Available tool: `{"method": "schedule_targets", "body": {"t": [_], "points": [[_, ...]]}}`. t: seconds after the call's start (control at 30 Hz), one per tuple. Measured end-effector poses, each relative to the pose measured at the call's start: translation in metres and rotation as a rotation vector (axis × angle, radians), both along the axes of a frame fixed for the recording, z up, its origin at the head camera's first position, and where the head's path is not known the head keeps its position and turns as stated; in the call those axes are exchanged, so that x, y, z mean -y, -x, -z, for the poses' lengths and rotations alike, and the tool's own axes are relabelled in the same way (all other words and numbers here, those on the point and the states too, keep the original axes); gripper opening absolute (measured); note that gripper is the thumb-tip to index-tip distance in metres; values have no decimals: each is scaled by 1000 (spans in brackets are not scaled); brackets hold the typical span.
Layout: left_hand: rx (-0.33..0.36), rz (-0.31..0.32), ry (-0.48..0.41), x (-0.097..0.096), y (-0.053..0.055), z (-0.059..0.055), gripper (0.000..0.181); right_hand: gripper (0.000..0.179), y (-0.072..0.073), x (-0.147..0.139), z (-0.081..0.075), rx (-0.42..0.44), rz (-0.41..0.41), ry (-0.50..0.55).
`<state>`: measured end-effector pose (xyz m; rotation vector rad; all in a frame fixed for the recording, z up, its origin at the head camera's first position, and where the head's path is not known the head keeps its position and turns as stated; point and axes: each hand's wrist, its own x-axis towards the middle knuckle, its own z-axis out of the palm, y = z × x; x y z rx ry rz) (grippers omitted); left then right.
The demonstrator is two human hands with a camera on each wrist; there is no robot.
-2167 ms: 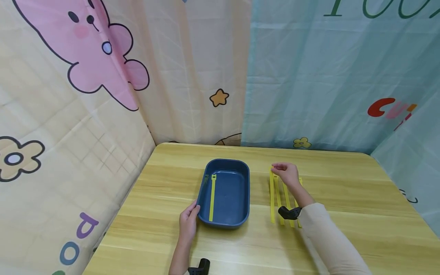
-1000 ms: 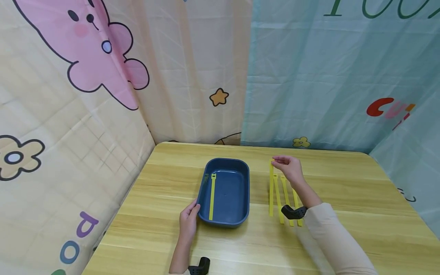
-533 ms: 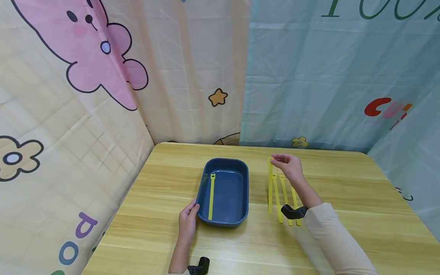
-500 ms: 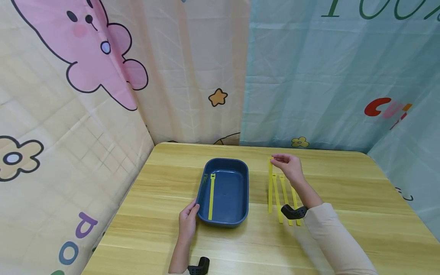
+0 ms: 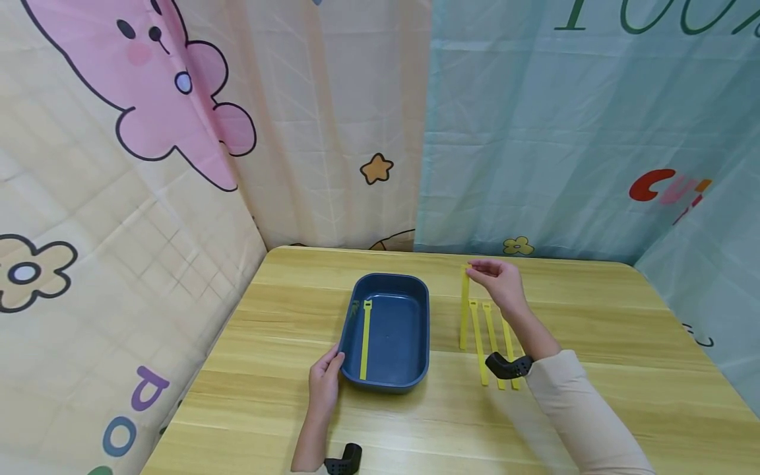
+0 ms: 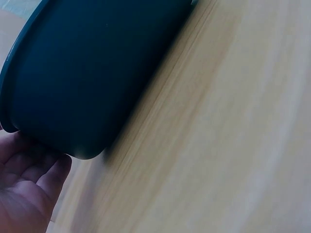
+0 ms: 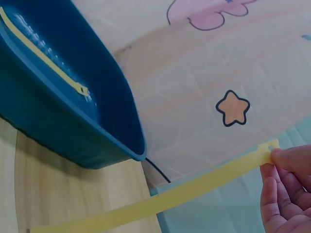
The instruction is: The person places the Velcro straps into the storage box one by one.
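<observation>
My right hand (image 5: pixel 501 287) pinches one yellow cable tie (image 5: pixel 464 310) by its slotted head, between thumb and fingers. In the right wrist view the strip hangs out flat and slightly bowed, its far end low at the left. Several more yellow cable ties (image 5: pixel 478 346) lie roughly side by side on the table, below that hand and partly hidden by the wrist. My left hand (image 5: pixel 323 382) holds the near left corner of a blue plastic bin (image 5: pixel 392 388), fingers beneath its rim. Inside the bin, along the left side, lies a single yellow cable tie (image 5: pixel 365 340).
The wooden table (image 5: pixel 267 343) carries everything. Behind it hang a cream printed curtain (image 5: pixel 332 132) and a light blue one (image 5: pixel 534 132). Black wrist cameras (image 5: pixel 507 367) sit on both wrists. Bare tabletop separates the bin from the loose cable ties.
My right hand has risen from the row with the cable tie, whose lower end has lifted clear of the others and shifted slightly left. My left hand and the bin stay put.
</observation>
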<state>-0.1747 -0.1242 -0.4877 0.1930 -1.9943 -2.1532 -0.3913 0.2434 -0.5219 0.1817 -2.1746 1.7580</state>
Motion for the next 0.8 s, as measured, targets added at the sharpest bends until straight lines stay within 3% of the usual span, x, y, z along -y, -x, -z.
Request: {"method": "schedule_targets", "body": {"t": [0.17,0.4,0.43,0.53,0.63,0.77,0.8], "points": [[2,7,3,1,0,1,32,35,-4,4,-18,-1,-53,24],[-1,8,9,1,0,0,33,32,-43,28,-85,77,-120,155],[0,9,8,1,0,0,33,32,-43,29,-85,49,-129,164],[6,8,6,1,0,0,33,30,-58,39,-105,8,-160,218],[0,13,10,0,0,0,33,28,-83,54,-135,-24,-144,203],[-19,20,15,0,-1,-1,34,30,-127,85,-189,0,-101,176],[-18,16,17,0,-1,-1,34,28,-131,89,-195,-8,-120,188]]}}
